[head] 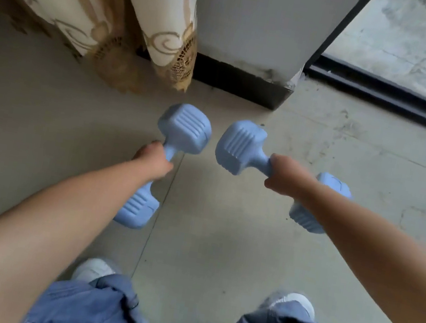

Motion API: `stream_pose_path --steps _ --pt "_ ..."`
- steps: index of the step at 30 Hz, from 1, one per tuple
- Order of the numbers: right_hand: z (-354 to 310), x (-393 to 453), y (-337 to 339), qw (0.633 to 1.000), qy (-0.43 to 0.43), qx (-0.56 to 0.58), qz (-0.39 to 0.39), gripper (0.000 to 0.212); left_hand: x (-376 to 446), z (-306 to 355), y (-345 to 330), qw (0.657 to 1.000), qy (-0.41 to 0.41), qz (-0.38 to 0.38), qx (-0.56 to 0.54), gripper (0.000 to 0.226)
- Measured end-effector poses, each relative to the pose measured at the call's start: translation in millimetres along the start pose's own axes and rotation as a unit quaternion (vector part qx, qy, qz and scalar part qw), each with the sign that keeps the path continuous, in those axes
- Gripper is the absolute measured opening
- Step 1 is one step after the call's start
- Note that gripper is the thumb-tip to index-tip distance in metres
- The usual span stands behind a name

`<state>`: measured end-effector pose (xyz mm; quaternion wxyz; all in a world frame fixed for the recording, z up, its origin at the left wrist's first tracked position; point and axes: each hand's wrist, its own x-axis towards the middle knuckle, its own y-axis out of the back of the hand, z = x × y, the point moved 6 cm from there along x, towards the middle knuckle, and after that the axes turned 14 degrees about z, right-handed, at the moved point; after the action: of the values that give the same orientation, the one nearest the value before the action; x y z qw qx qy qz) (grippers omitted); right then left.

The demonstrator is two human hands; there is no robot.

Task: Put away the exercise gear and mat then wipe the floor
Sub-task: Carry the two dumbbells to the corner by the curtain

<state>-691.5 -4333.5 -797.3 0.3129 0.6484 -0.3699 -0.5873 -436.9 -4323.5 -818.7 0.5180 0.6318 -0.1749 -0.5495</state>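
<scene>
Dumbbells of pale blue, matte, with ribbed blocky heads: the left dumbbell [183, 128] is gripped at its handle by the left hand [153, 160], the right dumbbell [239, 146] by the right hand [285, 179], both above the smooth grey floor [220, 247], near a patterned curtain [96, 6].

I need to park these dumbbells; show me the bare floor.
Bare floor lies between the shoes and the pillar, and right toward the door track. It is crowded left, under the curtain.

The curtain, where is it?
In the head view, the curtain hangs at upper left, beside the white wall, beyond the dumbbell gripped by the left hand.
</scene>
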Motion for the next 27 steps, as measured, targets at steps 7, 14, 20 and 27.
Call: stream_pose_path --steps 7,14,20,27 --pt "1.1 15.3 -13.6 0.986 0.106 -0.126 0.022 0.031 38.8 8.2 -2.8 0.981 -0.154 -0.004 0.122 0.042" --pt "9.2 22.3 -21.1 0.993 0.059 -0.1 0.02 0.028 38.3 -29.2 -18.2 0.98 -0.151 -0.027 0.128 0.045" --pt "-3.4 54.1 4.7 0.995 0.027 -0.054 0.083 0.019 55.0 -67.5 -2.3 0.987 -0.067 0.002 0.146 0.041" --pt "-55.3 102.1 2.3 0.992 0.042 -0.017 0.115 0.035 62.6 -84.6 3.7 0.991 0.015 0.053 0.118 0.035"
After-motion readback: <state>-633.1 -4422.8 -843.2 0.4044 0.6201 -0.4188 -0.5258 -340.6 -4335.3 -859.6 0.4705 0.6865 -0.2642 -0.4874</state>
